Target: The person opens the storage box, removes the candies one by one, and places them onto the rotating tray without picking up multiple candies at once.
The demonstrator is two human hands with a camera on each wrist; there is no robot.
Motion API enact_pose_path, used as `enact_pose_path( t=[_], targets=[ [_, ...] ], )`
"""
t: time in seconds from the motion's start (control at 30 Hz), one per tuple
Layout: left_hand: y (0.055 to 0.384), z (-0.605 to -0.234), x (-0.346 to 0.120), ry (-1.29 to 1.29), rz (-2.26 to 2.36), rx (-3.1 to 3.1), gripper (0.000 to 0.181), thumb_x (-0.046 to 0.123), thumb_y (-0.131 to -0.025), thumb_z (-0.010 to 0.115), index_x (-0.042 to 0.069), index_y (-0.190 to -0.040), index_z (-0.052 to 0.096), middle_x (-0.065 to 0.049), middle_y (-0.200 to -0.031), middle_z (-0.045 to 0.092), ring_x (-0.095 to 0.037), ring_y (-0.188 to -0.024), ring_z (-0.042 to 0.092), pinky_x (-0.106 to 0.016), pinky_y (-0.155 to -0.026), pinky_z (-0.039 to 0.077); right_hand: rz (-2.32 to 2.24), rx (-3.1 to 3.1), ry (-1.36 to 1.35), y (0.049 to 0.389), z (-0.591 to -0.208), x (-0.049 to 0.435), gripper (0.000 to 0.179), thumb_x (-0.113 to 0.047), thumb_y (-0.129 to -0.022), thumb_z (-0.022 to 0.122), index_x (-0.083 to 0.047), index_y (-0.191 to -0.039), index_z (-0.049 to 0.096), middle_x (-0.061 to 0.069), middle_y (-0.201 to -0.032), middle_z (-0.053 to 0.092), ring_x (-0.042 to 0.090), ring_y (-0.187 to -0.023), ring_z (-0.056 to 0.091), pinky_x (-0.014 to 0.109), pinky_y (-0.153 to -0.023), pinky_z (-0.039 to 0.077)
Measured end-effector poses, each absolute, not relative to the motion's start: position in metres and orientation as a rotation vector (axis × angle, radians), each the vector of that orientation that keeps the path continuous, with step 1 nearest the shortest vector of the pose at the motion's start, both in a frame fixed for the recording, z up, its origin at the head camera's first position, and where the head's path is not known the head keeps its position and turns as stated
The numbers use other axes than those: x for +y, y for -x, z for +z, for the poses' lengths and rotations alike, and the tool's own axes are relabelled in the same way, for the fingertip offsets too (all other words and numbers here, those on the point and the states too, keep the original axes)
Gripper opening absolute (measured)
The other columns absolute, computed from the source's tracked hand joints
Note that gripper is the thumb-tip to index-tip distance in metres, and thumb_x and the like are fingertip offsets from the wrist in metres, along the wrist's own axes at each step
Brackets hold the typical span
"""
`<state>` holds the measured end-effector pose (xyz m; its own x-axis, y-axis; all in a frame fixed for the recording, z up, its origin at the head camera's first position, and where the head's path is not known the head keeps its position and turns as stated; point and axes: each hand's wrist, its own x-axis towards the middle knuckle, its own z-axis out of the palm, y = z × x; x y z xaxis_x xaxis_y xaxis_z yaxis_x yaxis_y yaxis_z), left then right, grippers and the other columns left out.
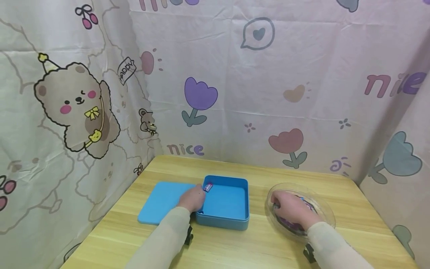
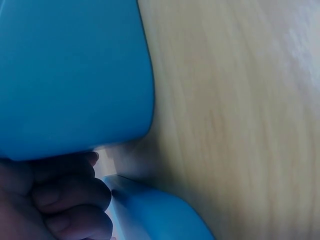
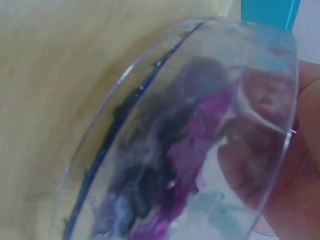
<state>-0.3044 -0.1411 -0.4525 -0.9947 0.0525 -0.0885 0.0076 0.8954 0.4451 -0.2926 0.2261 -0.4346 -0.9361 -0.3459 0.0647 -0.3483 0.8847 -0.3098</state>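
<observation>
My left hand (image 1: 193, 198) grips the left wall of an open blue box (image 1: 223, 201); its curled fingers (image 2: 75, 195) show beside blue plastic in the left wrist view. A small purple-and-white wrapped candy (image 1: 208, 186) lies in the box's back left corner, and a dark bit shows near its front left corner. On the right, my right hand (image 1: 290, 207) reaches down into a clear round bowl (image 1: 327, 215) of purple and dark wrapped candies (image 3: 200, 135). Its fingers are bent among them, seen blurred through the bowl's wall; whether they pinch a candy is unclear.
A flat blue lid (image 1: 158, 203) lies left of the box, close to the left hand. All of it stands on a wooden table (image 1: 258, 246). Printed cloth (image 1: 231, 142) hangs behind the table and along both sides.
</observation>
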Motion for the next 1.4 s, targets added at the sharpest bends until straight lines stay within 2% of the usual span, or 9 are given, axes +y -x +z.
enact_pose_path(
  t=[0.2,0.37,0.5,0.6,0.77,0.97,1.2,1.3,1.4],
  targets=[
    [0.303,-0.450,-0.140,-0.036,0.678,2.953,0.051,0.020,-0.106,0.038,-0.007,-0.148,0.042,-0.021,-0.142,0.054,-0.030,-0.107,0.057,-0.057,-0.104,0.045,0.496,-3.028,-0.543,0.293,-0.428,0.225,0.018,-0.014,-0.084,0.075,-0.016,-0.101,0.068,-0.006,-0.087,0.061,0.012,-0.080,0.056,0.043,-0.079,0.053],
    [0.304,-0.450,-0.140,-0.041,0.658,2.954,0.051,0.020,-0.106,0.039,-0.007,-0.149,0.041,-0.021,-0.142,0.055,-0.029,-0.102,0.057,-0.056,-0.101,0.047,0.534,-3.012,-0.560,0.295,-0.418,0.217,0.018,-0.011,-0.088,0.068,-0.014,-0.105,0.068,-0.006,-0.089,0.060,0.013,-0.083,0.056,0.041,-0.080,0.053],
    [0.305,-0.451,-0.140,-0.055,0.617,2.963,0.050,0.020,-0.106,0.040,-0.008,-0.148,0.042,-0.019,-0.135,0.059,-0.028,-0.092,0.056,-0.049,-0.089,0.054,0.508,-3.006,-0.594,0.298,-0.409,0.205,0.019,-0.012,-0.090,0.066,-0.011,-0.108,0.068,-0.004,-0.091,0.060,0.015,-0.083,0.057,0.042,-0.079,0.053],
    [0.305,-0.450,-0.140,-0.069,0.583,2.967,0.050,0.020,-0.106,0.041,-0.008,-0.147,0.042,-0.019,-0.130,0.061,-0.027,-0.088,0.056,-0.044,-0.079,0.054,0.497,-3.004,-0.618,0.301,-0.402,0.196,0.020,-0.013,-0.090,0.067,-0.011,-0.110,0.067,-0.002,-0.094,0.061,0.017,-0.085,0.058,0.043,-0.079,0.053],
    [0.305,-0.448,-0.139,-0.090,0.534,2.979,0.050,0.020,-0.106,0.042,-0.009,-0.147,0.042,-0.019,-0.129,0.062,-0.027,-0.086,0.056,-0.045,-0.078,0.055,0.503,-2.977,-0.671,0.307,-0.393,0.176,0.019,-0.016,-0.090,0.070,-0.012,-0.109,0.067,0.000,-0.096,0.063,0.018,-0.087,0.059,0.043,-0.081,0.054],
    [0.304,-0.447,-0.139,-0.088,0.566,2.975,0.050,0.019,-0.105,0.040,-0.008,-0.147,0.042,-0.020,-0.134,0.060,-0.028,-0.091,0.057,-0.051,-0.089,0.054,0.541,-2.976,-0.716,0.316,-0.389,0.146,0.019,-0.017,-0.091,0.071,-0.011,-0.109,0.070,0.001,-0.098,0.065,0.018,-0.089,0.060,0.041,-0.083,0.056],
    [0.301,-0.447,-0.139,-0.041,0.587,2.967,0.046,0.018,-0.104,0.041,-0.007,-0.143,0.047,-0.016,-0.120,0.063,-0.027,-0.081,0.054,-0.042,-0.071,0.050,0.542,-2.959,-0.826,0.316,-0.383,0.112,0.021,-0.019,-0.092,0.072,-0.012,-0.112,0.071,0.002,-0.101,0.068,0.017,-0.090,0.061,0.041,-0.086,0.056],
    [0.301,-0.446,-0.138,-0.055,0.582,2.971,0.045,0.017,-0.105,0.042,-0.007,-0.142,0.047,-0.016,-0.117,0.064,-0.027,-0.079,0.054,-0.042,-0.069,0.050,0.522,-2.950,-0.869,0.318,-0.385,0.098,0.022,-0.019,-0.092,0.071,-0.012,-0.112,0.071,0.003,-0.102,0.069,0.019,-0.091,0.061,0.041,-0.086,0.056],
    [0.302,-0.446,-0.138,-0.053,0.577,2.978,0.046,0.018,-0.105,0.042,-0.007,-0.143,0.047,-0.016,-0.121,0.064,-0.026,-0.082,0.055,-0.043,-0.075,0.052,0.496,-2.953,-0.909,0.322,-0.389,0.084,0.024,-0.019,-0.092,0.070,-0.011,-0.115,0.071,0.005,-0.106,0.069,0.021,-0.094,0.063,0.043,-0.089,0.055]
  ],
)
